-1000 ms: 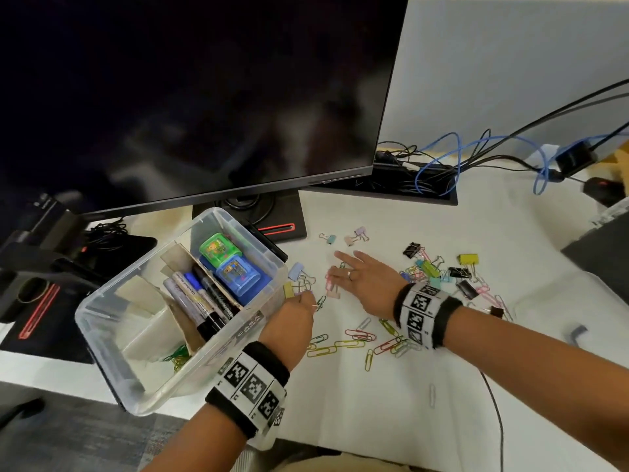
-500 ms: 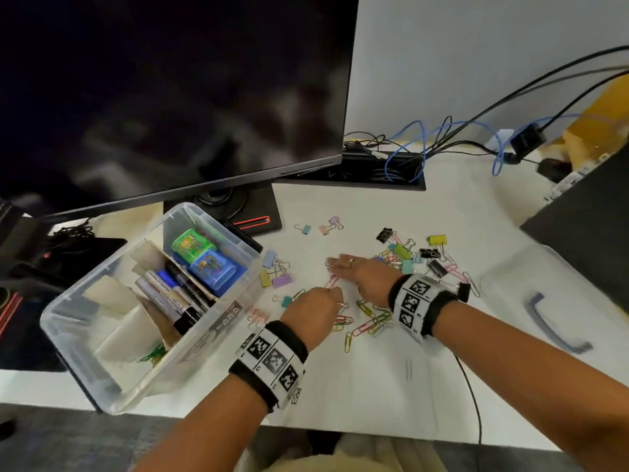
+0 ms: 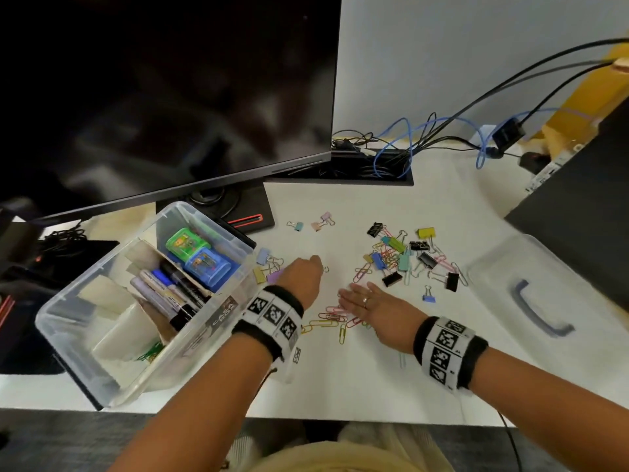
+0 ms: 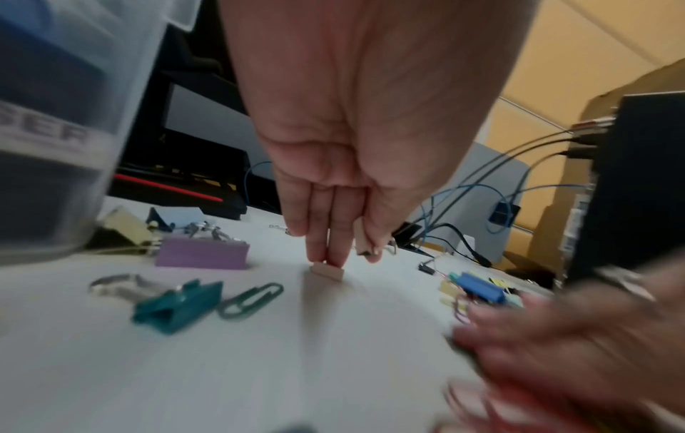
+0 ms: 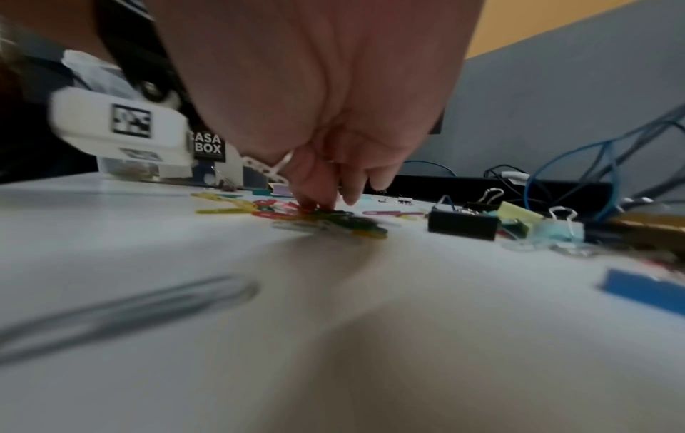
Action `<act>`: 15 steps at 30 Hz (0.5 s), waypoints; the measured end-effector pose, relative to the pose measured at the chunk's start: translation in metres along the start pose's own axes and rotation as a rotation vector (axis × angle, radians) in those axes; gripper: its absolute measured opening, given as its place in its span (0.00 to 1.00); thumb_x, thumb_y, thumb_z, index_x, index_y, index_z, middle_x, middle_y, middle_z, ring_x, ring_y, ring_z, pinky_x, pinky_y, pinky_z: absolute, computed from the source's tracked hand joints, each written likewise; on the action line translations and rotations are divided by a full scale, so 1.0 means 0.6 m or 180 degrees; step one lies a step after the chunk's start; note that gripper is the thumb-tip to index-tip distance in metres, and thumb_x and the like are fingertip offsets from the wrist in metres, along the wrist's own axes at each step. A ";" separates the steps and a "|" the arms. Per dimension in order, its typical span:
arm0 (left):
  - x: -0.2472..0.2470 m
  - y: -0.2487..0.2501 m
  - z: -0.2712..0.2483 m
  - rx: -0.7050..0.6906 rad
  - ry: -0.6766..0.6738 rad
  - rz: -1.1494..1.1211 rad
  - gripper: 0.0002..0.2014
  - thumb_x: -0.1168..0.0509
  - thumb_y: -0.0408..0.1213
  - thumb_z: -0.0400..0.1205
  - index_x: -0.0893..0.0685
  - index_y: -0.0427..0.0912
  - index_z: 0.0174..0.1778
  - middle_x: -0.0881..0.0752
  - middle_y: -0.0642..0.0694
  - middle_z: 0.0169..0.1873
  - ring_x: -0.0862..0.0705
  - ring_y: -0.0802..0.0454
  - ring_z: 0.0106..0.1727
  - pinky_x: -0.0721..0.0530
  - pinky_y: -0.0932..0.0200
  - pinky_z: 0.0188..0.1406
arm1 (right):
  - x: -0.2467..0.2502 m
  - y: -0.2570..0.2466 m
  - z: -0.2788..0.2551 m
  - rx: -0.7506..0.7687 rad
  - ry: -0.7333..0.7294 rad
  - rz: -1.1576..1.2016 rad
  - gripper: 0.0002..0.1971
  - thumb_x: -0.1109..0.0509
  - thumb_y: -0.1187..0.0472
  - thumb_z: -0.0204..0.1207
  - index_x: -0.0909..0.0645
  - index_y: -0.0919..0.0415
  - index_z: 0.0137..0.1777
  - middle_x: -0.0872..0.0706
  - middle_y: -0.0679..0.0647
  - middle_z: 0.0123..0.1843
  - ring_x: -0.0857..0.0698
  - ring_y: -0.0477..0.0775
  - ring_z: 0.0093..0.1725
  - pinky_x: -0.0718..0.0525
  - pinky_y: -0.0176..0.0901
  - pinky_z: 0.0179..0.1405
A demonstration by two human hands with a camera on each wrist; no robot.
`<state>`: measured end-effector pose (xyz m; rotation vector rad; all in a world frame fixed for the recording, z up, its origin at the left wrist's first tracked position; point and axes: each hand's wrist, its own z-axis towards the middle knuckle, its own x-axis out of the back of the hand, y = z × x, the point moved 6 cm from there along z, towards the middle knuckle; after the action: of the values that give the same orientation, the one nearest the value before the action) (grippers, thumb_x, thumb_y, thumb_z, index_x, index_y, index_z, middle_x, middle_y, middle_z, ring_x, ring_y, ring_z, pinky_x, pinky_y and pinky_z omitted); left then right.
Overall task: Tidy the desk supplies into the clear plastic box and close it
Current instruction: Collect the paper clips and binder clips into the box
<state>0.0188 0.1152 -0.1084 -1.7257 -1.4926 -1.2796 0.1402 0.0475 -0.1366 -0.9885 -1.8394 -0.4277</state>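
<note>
- A big black monitor screen (image 3: 163, 97) stands on the white desk top (image 3: 340, 379).
- A plain grey wall panel (image 3: 459, 63) is behind.
- Blue and black cables (image 3: 408, 148) bunch there.

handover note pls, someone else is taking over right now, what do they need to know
Left hand: fingertips down on a small beige clip, another pinched by the thumb.
Right hand: flat, fingers on the paper clips.
Clear box: open, left of the hands; markers and two small cases inside.
Lid: on the desk, far right.
Left: binder clips and paper clips into the box, then lid on.
</note>
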 end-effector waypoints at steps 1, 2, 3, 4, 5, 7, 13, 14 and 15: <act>0.006 -0.003 0.008 -0.0022 0.0003 -0.0107 0.16 0.47 0.27 0.84 0.29 0.33 0.68 0.17 0.32 0.62 0.18 0.36 0.63 0.20 0.49 0.58 | -0.007 -0.003 -0.009 0.0032 0.0053 0.0223 0.39 0.48 0.79 0.74 0.60 0.57 0.82 0.59 0.52 0.85 0.59 0.52 0.84 0.64 0.41 0.78; 0.011 -0.009 0.013 -0.0036 0.0021 -0.0236 0.19 0.44 0.33 0.85 0.30 0.34 0.72 0.20 0.34 0.67 0.21 0.38 0.68 0.23 0.49 0.64 | -0.008 -0.005 -0.017 0.0055 0.0173 0.0499 0.39 0.48 0.80 0.75 0.60 0.57 0.81 0.62 0.49 0.84 0.59 0.49 0.83 0.58 0.40 0.81; 0.015 -0.018 0.012 -0.0014 0.0074 -0.0255 0.22 0.42 0.38 0.85 0.32 0.36 0.74 0.23 0.37 0.71 0.25 0.40 0.71 0.26 0.49 0.69 | -0.006 -0.003 -0.023 0.0046 0.0368 0.0752 0.39 0.47 0.79 0.76 0.60 0.57 0.81 0.63 0.47 0.82 0.59 0.46 0.82 0.51 0.40 0.82; 0.019 -0.027 0.007 0.0016 0.0183 -0.0133 0.24 0.41 0.43 0.84 0.33 0.38 0.76 0.26 0.39 0.74 0.28 0.42 0.74 0.28 0.49 0.72 | 0.000 0.003 -0.028 -0.0017 0.0639 0.0951 0.37 0.44 0.77 0.78 0.55 0.57 0.81 0.62 0.47 0.81 0.57 0.46 0.81 0.46 0.40 0.82; 0.022 -0.036 -0.004 0.0052 0.0328 0.0105 0.25 0.41 0.45 0.84 0.33 0.39 0.76 0.28 0.41 0.75 0.30 0.43 0.75 0.30 0.49 0.73 | 0.007 0.014 -0.035 -0.0153 0.0947 0.1135 0.34 0.40 0.75 0.78 0.48 0.57 0.81 0.58 0.48 0.82 0.52 0.47 0.81 0.41 0.40 0.79; 0.013 -0.044 -0.034 0.0066 0.0528 0.0578 0.26 0.44 0.49 0.85 0.32 0.39 0.75 0.34 0.43 0.79 0.34 0.44 0.78 0.33 0.50 0.75 | 0.013 0.041 -0.054 -0.0524 0.1341 0.1426 0.29 0.33 0.73 0.75 0.32 0.59 0.76 0.40 0.58 0.82 0.37 0.56 0.79 0.33 0.44 0.75; -0.085 -0.048 -0.093 -0.0127 0.0236 0.1206 0.31 0.50 0.54 0.85 0.39 0.38 0.80 0.51 0.38 0.84 0.49 0.39 0.84 0.48 0.44 0.83 | -0.054 0.055 -0.109 -0.1064 0.0518 0.1822 0.22 0.29 0.67 0.73 0.24 0.62 0.67 0.25 0.58 0.66 0.25 0.58 0.67 0.27 0.44 0.71; -0.091 -0.046 -0.100 -0.0152 0.0275 0.1272 0.32 0.43 0.55 0.82 0.33 0.38 0.78 0.44 0.37 0.82 0.41 0.39 0.83 0.41 0.44 0.81 | -0.056 0.050 -0.108 -0.1091 0.0519 0.1876 0.21 0.29 0.66 0.73 0.24 0.62 0.66 0.25 0.59 0.65 0.25 0.58 0.67 0.26 0.44 0.69; -0.094 -0.042 -0.109 -0.0162 0.0310 0.1286 0.32 0.33 0.55 0.75 0.23 0.39 0.72 0.32 0.37 0.78 0.29 0.40 0.78 0.29 0.45 0.75 | -0.054 0.044 -0.102 -0.1089 0.0570 0.1836 0.19 0.29 0.66 0.73 0.23 0.63 0.65 0.24 0.59 0.65 0.25 0.58 0.67 0.26 0.42 0.67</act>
<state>-0.0227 0.0406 -0.1357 -1.8497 -0.9974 -1.1724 0.2035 0.0090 -0.1392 -1.5963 -1.2647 -0.4604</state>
